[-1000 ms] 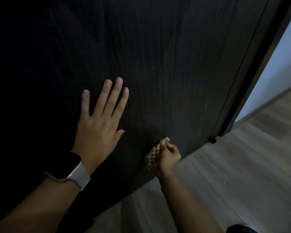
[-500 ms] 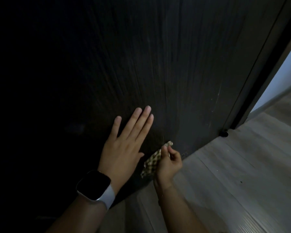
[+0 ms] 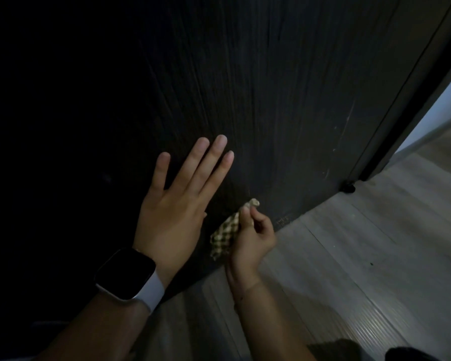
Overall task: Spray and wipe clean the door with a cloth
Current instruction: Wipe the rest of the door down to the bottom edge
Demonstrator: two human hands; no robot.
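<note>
Low on the door (image 3: 271, 100), the right hand (image 3: 253, 238) pinches the cloth (image 3: 225, 234) beside the flat, open left hand (image 3: 177, 204).

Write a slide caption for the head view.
Left hand flat on the dark door; right hand grips the cloth near its bottom.

Place: home interior, dim doorway
Evidence: dark wood-grain door (image 3: 271, 100), grey plank floor (image 3: 362, 269), pale wall (image 3: 438, 108) with skirting beyond

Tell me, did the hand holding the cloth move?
Yes, a little. The right hand, pinching the checked cloth, has slid left along the bottom of the door, farther from the black door stop.
</note>
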